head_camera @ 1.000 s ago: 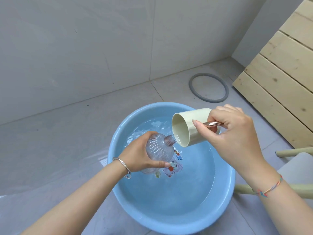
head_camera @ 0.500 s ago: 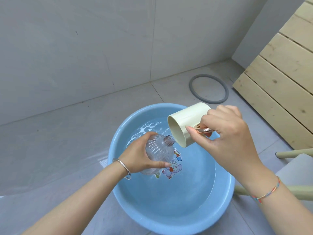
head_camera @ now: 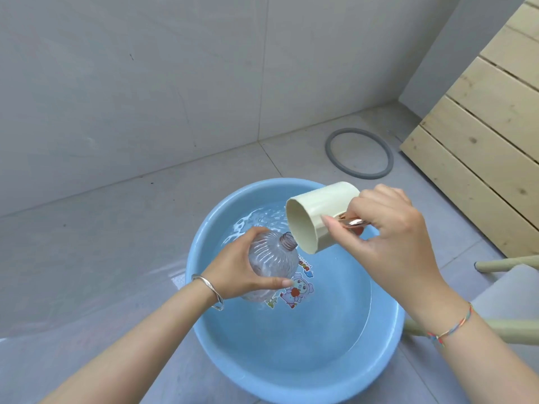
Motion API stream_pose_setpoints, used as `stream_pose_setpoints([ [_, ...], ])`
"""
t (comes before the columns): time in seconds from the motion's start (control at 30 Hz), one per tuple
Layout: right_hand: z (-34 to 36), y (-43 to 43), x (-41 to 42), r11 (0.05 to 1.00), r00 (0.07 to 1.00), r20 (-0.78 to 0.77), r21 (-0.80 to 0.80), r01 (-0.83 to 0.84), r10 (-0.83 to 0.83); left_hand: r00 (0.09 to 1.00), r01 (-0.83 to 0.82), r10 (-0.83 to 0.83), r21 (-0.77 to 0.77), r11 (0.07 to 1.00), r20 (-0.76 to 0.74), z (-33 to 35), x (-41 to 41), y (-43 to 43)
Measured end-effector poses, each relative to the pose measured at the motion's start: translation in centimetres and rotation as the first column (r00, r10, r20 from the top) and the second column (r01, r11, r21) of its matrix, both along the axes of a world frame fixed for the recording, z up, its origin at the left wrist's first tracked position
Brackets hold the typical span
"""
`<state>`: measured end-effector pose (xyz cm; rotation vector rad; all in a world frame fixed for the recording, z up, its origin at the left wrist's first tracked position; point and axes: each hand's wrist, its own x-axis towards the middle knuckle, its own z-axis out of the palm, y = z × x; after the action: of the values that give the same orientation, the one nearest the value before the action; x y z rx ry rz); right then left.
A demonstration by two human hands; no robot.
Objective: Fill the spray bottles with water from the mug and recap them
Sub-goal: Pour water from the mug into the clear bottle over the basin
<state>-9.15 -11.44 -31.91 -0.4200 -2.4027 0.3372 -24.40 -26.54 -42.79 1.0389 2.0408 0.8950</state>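
Over the basin, the left hand grips the uncapped bottle, its neck under the tipped mug. The right hand pinches the mug's handle. Filling seems in hand; next, tip further, keeping rim over neck.

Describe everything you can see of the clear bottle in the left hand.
The bottle is clear plastic, round-bodied, with ribs running down its shoulder. Its threaded neck is open, with no cap on it. It is tilted, neck up and toward the mug, whose lip hangs right at the opening; whether they touch I cannot tell. The left hand grips its body from the side, thumb across the lower part, holding it over the blue basin. How much water it holds is unclear.
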Motion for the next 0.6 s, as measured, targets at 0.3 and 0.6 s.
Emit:
stream_pose_setpoints([
  [0.3,-3.6,2.6,1.4,0.817,0.912,0.369,-0.46,0.346,-0.179,0.997,-0.08,0.08,0.023,0.997,0.0,0.2,-0.9,-0.7],
  [0.6,-8.9,3.1,2.1,0.875,0.822,0.569,-0.377,0.303,-0.04,0.992,-0.125,0.124,0.032,0.992,0.022,0.4,-0.9,-1.4],
])
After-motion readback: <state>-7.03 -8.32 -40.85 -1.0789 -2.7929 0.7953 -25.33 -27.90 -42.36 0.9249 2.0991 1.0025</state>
